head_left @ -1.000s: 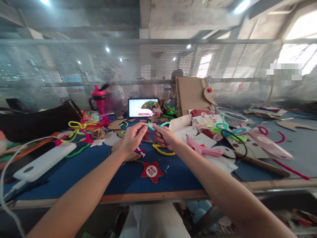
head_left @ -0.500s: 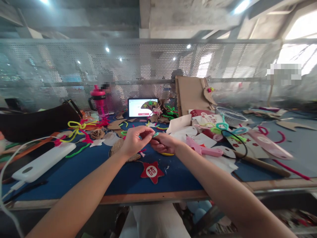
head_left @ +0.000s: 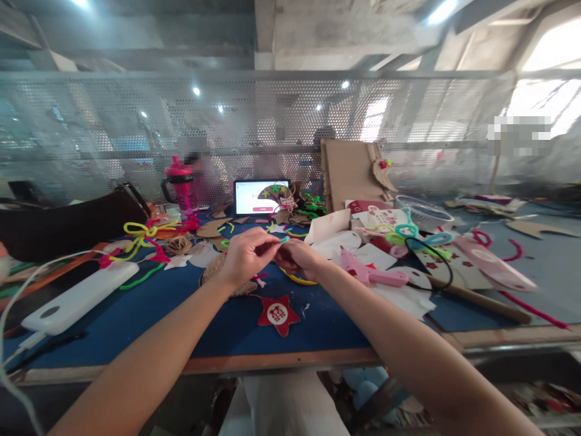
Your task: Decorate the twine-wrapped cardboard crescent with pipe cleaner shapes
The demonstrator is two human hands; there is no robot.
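Note:
Pinched between the fingertips of my left hand is a small teal fuzzy piece. My right hand meets it from the other side, its fingers curled round the same piece; their tips are partly hidden. Below the hands, a red star with a white round centre lies on the blue table mat. Partly behind my left wrist is a brown round piece. A yellow curved strip shows just under my right hand.
A pink glue gun on white paper and a wooden stick lie to the right. Leftward are a white power strip and a pink bottle. A lit tablet and cardboard sheets stand behind.
Both hands have shifted slightly upward with the teal piece, and the fingers of my right hand have turned a little. More of the yellow strip shows beneath them.

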